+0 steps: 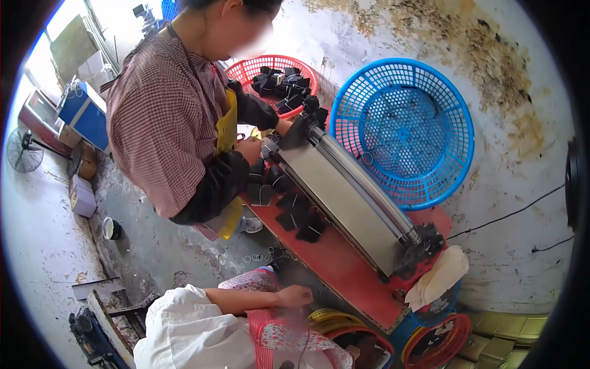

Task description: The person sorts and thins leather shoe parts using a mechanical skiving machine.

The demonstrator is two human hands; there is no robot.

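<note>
My left hand (pixel 295 296) hangs over my lap with its fingers curled closed, near the front edge of the red bench (pixel 359 284). Nothing shows in it. At the lower edge, a small skin-coloured patch (pixel 353 352) may be part of my right hand; its fingers cannot be made out. On the bench stands a long roller machine (pixel 344 197) with a pale flat plate and metal rollers. Black cut pieces (pixel 300 216) lie beside it. At the machine's far end, a co-worker's hands (pixel 251 149) are at a black piece.
A blue plastic basket (pixel 464 132) leans by the stained wall. Behind the co-worker is a red basket (pixel 314 77) with black pieces. Beige sheets (pixel 439 277) lie at the machine's near end. Round containers (pixel 464 341) stand below the bench. A fan (pixel 24 150) is far left.
</note>
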